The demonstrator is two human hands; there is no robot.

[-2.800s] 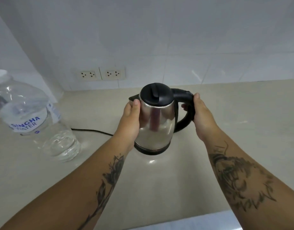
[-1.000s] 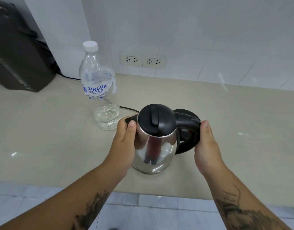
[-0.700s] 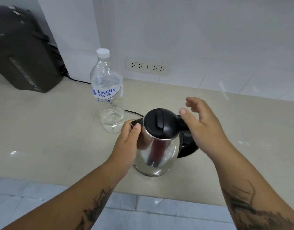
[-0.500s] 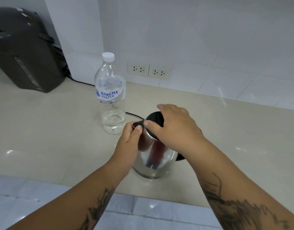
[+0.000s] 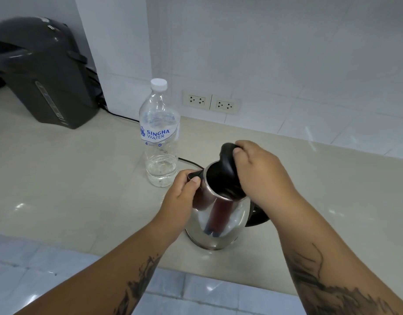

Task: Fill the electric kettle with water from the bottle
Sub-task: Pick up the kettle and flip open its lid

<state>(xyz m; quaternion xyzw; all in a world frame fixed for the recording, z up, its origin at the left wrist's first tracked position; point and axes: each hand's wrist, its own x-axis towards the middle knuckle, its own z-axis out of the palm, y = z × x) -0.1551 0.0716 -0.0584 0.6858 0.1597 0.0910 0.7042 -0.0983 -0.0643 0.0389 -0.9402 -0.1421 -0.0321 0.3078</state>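
Observation:
A steel electric kettle with a black handle stands on the beige counter near its front edge. My left hand grips the kettle's body by the spout. My right hand holds the black lid, which is tilted up and open, so the dark inside shows. A clear plastic water bottle with a white cap on stands upright just behind and left of the kettle, with a little water at its bottom.
A large dark appliance sits at the back left with its black cord running along the counter. Two wall sockets are behind the bottle. The counter ends at a front edge above a tiled floor.
My right hand left the handle, went onto the lid and lifted it open. My left hand stayed on the kettle's body. The view shifted, so the bottle and the dark appliance came into sight.

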